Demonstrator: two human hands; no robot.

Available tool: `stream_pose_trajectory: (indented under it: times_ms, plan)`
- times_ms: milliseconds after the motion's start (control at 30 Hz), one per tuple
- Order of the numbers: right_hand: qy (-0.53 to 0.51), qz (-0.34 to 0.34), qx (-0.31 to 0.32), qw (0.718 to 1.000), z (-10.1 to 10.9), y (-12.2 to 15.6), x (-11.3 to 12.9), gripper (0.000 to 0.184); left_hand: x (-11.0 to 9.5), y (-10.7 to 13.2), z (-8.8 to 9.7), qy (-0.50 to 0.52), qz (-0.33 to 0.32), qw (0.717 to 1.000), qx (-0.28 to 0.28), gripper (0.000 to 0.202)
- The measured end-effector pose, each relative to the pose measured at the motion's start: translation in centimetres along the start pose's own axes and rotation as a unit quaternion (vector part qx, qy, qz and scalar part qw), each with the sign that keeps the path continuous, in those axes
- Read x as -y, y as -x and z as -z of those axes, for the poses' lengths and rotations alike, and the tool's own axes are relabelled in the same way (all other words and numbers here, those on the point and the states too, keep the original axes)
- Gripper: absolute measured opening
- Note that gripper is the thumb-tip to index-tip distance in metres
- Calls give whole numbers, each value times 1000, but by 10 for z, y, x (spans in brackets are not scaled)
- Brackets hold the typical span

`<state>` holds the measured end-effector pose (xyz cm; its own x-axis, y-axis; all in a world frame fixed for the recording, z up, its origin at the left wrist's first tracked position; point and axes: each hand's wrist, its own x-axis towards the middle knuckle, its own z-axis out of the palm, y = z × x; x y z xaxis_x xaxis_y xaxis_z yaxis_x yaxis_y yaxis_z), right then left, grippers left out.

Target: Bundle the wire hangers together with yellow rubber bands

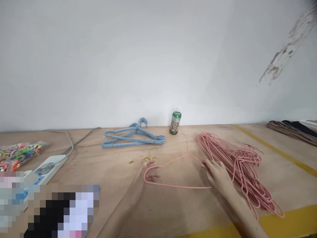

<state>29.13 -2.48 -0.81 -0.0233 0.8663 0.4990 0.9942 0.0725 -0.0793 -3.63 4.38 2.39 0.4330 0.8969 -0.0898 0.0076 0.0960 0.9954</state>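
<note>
Pink wire hanger lies on our worktop apart from the loose pink pile; our left hand spreads its fingers at its curve, our right hand rests open on it; the blue bundle sits tied.

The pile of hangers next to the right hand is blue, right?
No, the colour is wrong: the head view shows that the pile of hangers next to the right hand is pink, not blue.

Single pink coated-wire hanger lying flat on bench, lower centre of frame, hook pointing up-frame; loose overlapping heap of pink hangers just right, lower right.
</note>
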Motion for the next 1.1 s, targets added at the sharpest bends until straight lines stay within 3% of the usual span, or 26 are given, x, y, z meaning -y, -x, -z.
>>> stream_pose_trajectory:
  times_ms: [100, 200, 300, 367, 467, 567, 667, 767, 867, 1000, 1100]
  plan:
    - [-17, 2, 19, 1000, -4, -3, 7, 25, -7, 0, -4, 133, 45, 985, 101, 83]
    - [-34, -11, 32, 999, -6, -7, 18, 26, -21, 12, 0, 154, 33, 975, 156, 78]
    - [-64, -27, 35, 997, -7, -14, 33, 29, -36, 25, 12, 133, -25, 975, 179, 75]
    - [-88, -38, 28, 995, -9, -21, 47, 32, -45, 30, 24, 102, -66, 984, 133, 76]
    - [-132, -55, 7, 990, -9, -33, 66, 35, -52, 30, 42, 85, -96, 992, -19, 70]
    - [-169, -91, -34, 981, -1, -44, 75, 38, -46, 22, 55, 91, -71, 981, -158, 57]
    - [-178, -151, -82, 969, 17, -41, 65, 39, -33, 13, 57, 66, -13, 971, -229, 45]
    - [-171, -277, -140, 935, 35, -22, 38, 37, -23, 8, 46, 5, -17, 973, -232, 41]
    - [-111, -393, -153, 900, 40, 0, 8, 36, -20, 8, 30, -50, -38, 984, -167, 37]
    - [21, -426, -84, 901, 31, 11, -18, 41, -14, 8, 20, -102, -25, 984, -147, 34]
    - [32, -434, -83, 896, 28, 8, -31, 44, -11, 8, 20, -143, -42, 977, -154, 34]
